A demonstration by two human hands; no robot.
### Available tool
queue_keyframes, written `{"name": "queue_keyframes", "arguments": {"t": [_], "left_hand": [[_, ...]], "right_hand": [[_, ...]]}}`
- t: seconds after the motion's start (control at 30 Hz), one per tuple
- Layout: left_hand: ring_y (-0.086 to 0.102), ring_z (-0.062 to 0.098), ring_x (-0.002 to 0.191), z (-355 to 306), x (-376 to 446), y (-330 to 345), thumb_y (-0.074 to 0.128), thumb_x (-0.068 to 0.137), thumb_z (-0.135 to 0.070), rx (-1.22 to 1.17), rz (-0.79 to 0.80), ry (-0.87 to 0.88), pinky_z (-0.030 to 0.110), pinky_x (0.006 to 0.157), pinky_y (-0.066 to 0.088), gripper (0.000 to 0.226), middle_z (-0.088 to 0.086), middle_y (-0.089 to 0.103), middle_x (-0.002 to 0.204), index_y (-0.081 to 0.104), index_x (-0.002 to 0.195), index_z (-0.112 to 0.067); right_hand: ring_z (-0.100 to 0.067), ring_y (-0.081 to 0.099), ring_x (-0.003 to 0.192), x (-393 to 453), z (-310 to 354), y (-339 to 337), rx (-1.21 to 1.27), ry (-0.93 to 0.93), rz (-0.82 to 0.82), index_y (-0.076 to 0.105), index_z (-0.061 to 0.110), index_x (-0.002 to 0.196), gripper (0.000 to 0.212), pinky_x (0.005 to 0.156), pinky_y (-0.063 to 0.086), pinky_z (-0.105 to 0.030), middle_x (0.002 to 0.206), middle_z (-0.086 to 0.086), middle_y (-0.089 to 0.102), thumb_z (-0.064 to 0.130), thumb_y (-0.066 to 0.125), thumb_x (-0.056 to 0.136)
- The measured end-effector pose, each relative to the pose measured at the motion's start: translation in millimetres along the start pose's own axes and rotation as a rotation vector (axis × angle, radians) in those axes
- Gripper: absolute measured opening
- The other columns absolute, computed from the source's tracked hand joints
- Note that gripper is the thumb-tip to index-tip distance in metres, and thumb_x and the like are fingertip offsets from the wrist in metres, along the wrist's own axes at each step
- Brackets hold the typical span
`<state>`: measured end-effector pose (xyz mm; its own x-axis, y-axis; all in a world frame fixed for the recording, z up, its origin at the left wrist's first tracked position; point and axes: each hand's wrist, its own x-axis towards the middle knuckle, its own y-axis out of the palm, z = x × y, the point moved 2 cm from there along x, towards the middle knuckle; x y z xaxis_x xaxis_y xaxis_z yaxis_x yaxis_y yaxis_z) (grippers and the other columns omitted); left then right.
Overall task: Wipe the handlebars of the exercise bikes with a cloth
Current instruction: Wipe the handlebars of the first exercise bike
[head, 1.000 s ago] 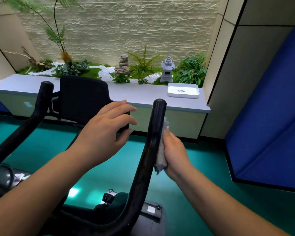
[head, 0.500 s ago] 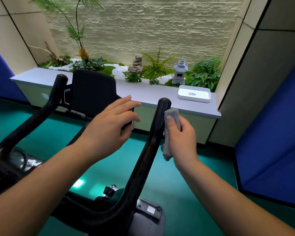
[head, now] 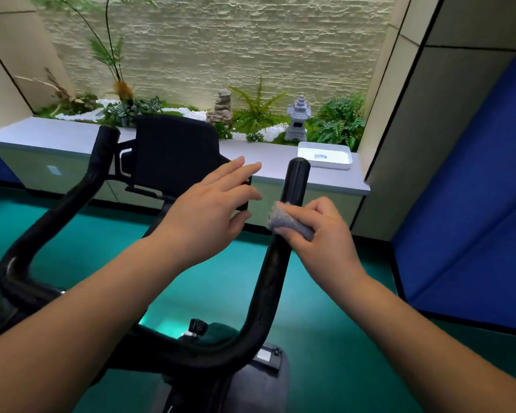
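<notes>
The right handlebar (head: 276,257) is rising upright at centre. The left hand (head: 209,210) is hovering spread, holding nothing. The right hand (head: 322,234) is pinching the grey cloth (head: 291,222) around the bar; wrapping fully and sliding along would probably be cleaning best.

Two bare forearms and hands, nothing worn

The left hand (head: 204,216) and right hand (head: 319,234) show no gloves, rings, watch or bands. Both forearms are uncovered from the wrists back to the lower edge of the view, with no sleeve or cuff in sight. Fingernails are short and plain. No marks or tattoos are visible.
</notes>
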<state>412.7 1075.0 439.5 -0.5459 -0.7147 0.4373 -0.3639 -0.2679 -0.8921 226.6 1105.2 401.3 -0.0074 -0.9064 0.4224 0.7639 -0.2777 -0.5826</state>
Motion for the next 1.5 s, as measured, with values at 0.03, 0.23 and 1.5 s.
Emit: {"name": "queue_keyframes", "arguments": {"t": [0.03,0.23,1.5], "left_hand": [[0.023,0.015,0.144,1,-2,0,0.067,0.084,-0.018,-0.005,0.011,0.003,0.043,0.105,0.041,0.031,-0.006,0.033,0.153,0.061,0.114,-0.025],[0.016,0.013,0.145,6,-6,-2,0.064,0.086,-0.02,0.013,0.048,0.045,0.039,0.101,0.04,0.043,-0.007,0.022,0.157,0.055,0.126,-0.03],[0.034,0.005,0.136,66,-119,-44,0.024,0.087,-0.067,0.025,0.419,-0.118,0.027,0.112,0.022,0.065,-0.017,0.033,0.15,0.054,0.132,-0.033]], "right_hand": [[-0.004,0.045,0.084,-7,4,2,-0.008,-0.001,0.019,0.07,0.026,0.111,0.03,0.071,0.033,-0.004,0.086,-0.001,0.044,0.024,0.073,0.081],[-0.005,0.046,0.08,-56,26,7,-0.025,-0.002,0.094,0.073,0.031,0.101,0.022,0.07,0.035,-0.008,0.084,0.007,0.042,0.028,0.073,0.08],[-0.004,0.049,0.077,-77,61,3,-0.209,0.182,0.22,0.073,0.038,0.092,0.014,0.067,0.038,-0.021,0.084,0.008,0.046,0.035,0.074,0.078]]}}
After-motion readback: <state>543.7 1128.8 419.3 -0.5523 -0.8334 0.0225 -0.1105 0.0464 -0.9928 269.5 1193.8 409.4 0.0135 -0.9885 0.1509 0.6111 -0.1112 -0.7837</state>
